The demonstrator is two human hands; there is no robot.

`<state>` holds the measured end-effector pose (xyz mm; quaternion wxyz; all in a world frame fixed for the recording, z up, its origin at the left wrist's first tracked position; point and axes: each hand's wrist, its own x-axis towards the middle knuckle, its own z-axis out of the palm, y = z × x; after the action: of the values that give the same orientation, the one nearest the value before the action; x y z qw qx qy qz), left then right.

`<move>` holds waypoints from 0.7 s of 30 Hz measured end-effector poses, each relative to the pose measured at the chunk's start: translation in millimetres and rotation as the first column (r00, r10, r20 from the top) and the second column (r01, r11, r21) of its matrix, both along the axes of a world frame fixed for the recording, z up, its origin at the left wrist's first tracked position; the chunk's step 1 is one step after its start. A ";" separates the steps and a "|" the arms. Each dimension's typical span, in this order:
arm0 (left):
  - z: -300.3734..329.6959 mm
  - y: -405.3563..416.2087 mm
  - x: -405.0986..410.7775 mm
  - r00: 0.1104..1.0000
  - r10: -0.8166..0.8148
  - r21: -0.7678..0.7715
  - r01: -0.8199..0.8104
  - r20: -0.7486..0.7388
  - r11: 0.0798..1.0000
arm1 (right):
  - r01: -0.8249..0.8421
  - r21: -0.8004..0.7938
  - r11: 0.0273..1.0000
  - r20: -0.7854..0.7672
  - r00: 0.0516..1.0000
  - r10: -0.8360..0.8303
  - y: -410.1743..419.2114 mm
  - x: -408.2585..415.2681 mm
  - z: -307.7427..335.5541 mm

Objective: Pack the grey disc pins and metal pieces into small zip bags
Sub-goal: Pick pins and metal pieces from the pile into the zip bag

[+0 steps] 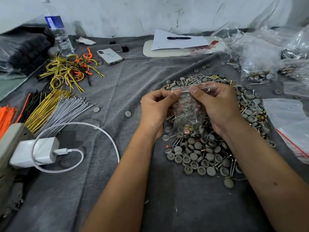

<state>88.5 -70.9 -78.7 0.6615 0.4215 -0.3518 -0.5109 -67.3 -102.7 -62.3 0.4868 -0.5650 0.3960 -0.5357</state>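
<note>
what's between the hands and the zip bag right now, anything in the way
Nothing visible. The left hand and right hand both already pinch the small zip bag at its red-striped top, holding it above the pile of grey disc pins.

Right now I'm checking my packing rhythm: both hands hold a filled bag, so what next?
Probably run the thumbs along the red zip strip to seal it: the left hand and right hand pinch the zip bag at its top, parts already inside.

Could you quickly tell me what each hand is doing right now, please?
Left hand: pinches the top edge of the small zip bag.
Right hand: pinches the same bag's top edge beside it.
</note>
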 end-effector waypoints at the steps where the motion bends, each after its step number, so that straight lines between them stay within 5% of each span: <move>1: 0.3 0.2 0.4 1.000 -0.006 0.003 0.006 -0.016 1.000 | 0.007 -0.004 1.000 -0.004 1.000 -0.007 0.2 -1.1 0.9; 9: 5.2 3.7 2.6 0.998 -0.060 -0.089 0.063 0.033 0.994 | -0.144 0.090 0.985 0.026 0.990 0.142 1.7 -3.3 2.1; 21: 1.9 4.2 -2.2 0.982 0.014 -0.126 0.010 0.187 0.992 | -0.115 0.011 0.993 -0.003 0.993 0.115 5.4 2.3 0.8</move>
<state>86.3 -66.6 -76.8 0.6512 0.4253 -0.4437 -0.4452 -64.9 -97.3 -61.5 0.5193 -0.5850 0.3667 -0.5037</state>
